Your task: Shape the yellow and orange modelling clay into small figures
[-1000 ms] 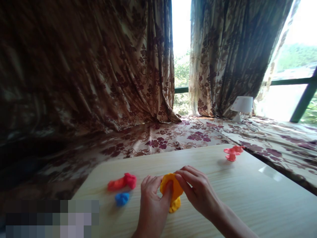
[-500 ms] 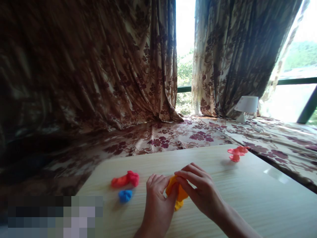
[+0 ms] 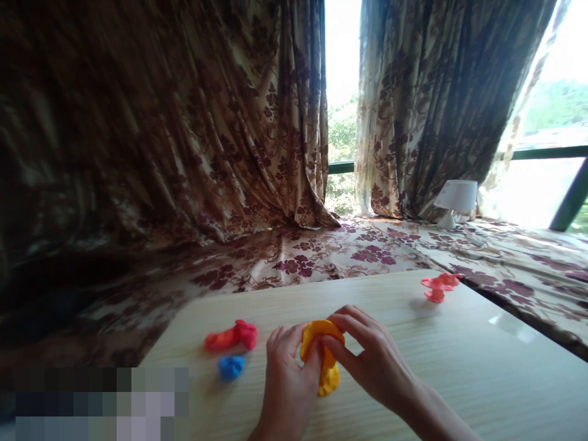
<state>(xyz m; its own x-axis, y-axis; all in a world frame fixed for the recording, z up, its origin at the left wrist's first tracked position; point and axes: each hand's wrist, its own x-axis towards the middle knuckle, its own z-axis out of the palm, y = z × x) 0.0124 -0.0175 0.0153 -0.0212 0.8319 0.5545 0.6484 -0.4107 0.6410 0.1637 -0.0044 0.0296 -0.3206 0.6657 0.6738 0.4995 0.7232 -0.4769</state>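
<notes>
Both my hands pinch a lump of orange-yellow modelling clay just above the light wooden table. My left hand grips its left side with the thumb pressed on it. My right hand closes its fingers over the top and right side. The lower, yellow end of the clay touches the tabletop. A red-orange clay piece and a small blue clay piece lie on the table to the left of my hands.
A pink clay shape sits near the table's far right edge. Beyond the table lies a floral cloth-covered ledge with a small white lamp, patterned curtains and a bright window.
The clay has been turned and reshaped between my fingers, showing a broader orange face now. Both hands stayed at about the same spot on the table.
</notes>
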